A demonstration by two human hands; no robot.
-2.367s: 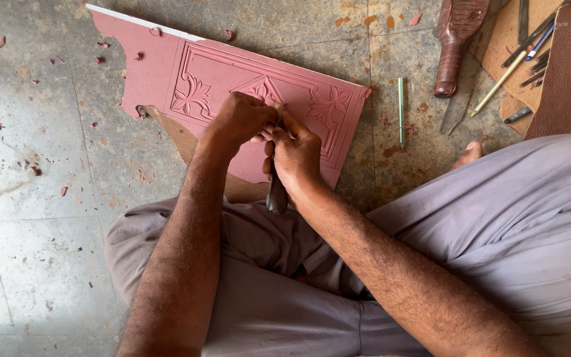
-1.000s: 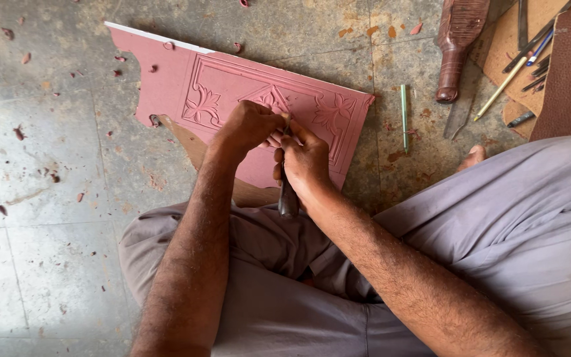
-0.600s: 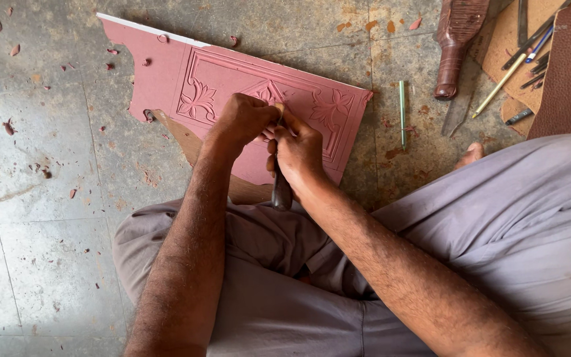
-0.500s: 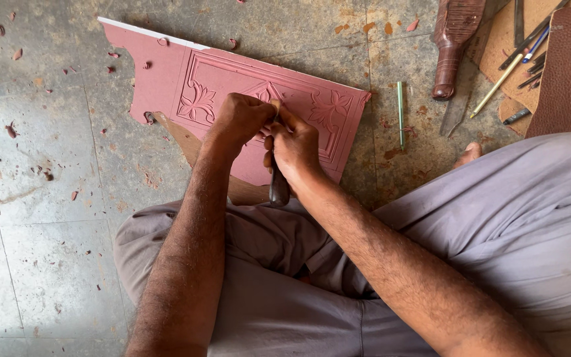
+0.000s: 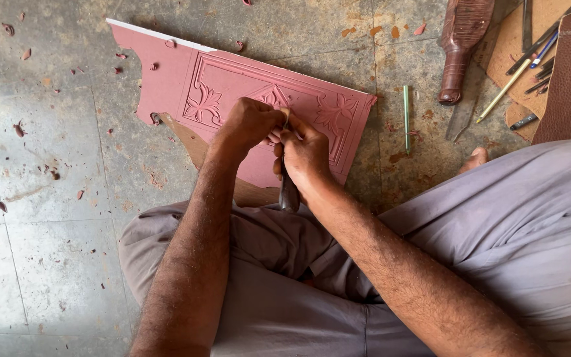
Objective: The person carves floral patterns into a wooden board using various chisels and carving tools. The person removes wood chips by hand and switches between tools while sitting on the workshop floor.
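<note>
- Scattered across the left and upper left of the frame, small pink chips (image 5: 19, 129) lie on the grey tiled floor (image 5: 47, 264); they match the colour of the board.
- The pink carved board (image 5: 166, 86) lies flat on the floor in the upper middle of the frame, its near edge drawn up to the person's lap so that both hands can bear down on it from above. A raised frame and flower motifs show on its face.
- The left hand (image 5: 249, 122) rests on the board at centre frame, fingers curled together, apparently pinching and steering the tool's tip, though the tip itself is hidden beneath them.
- The carving tool (image 5: 289, 192) stands steeply just right of that hand, its dark handle pointing back toward the person.
- The right hand (image 5: 305, 155) has its fingers clamped round the handle, touching the left hand, a grip that lets one hand push while the other guides.
- The two hands cover the middle of the pattern, so the cut cannot be seen.
- Right of the board a green pencil-like tool (image 5: 406, 109) lies on the floor, clear of the work.
- In the upper right, a brown bottle-shaped mallet (image 5: 460, 46), a flat metal blade (image 5: 460, 119) and a heap of pencils and thin tools (image 5: 530, 59) lie well apart from the hands.
</note>
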